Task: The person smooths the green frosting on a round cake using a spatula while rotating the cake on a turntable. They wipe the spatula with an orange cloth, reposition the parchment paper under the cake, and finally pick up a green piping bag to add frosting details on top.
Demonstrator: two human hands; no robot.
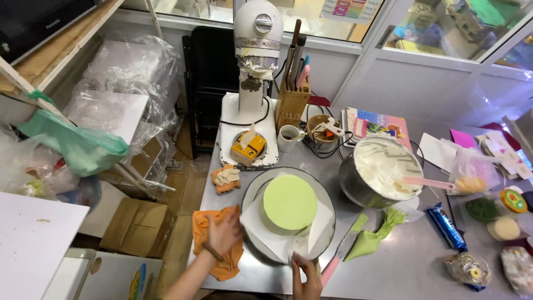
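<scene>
A stainless steel worktable (388, 261) carries everything, and near the middle of its front edge stands a round cake turntable (261, 186) lined with white paper sheets (256, 229). On it, a little behind the turntable's centre, sits a pale green round cake (289, 202), flat-topped and upright, so it has no long axis to speak of. Toward the right-rear of the turntable, just beside its rim, is a steel mixing bowl (355, 186) of white cream with a pink-handled spatula (427, 182) lying across it, handle pointing right. At the front-left corner lies an orange cloth (204, 232), and the left hand (223, 232) rests on it with fingers spread flat, gripping nothing, just left of the turntable's rim. A green piping bag (373, 236) and a pink-handled palette knife (340, 254) lie side by side near the front edge, just right of the turntable. The right hand (307, 278) is at the front edge, its fingertips pinched on the near corner of the paper lining; the cake lies straight behind those fingers and slightly left. The right hand sits nearer the cake's front; the left is farther off to the side.
</scene>
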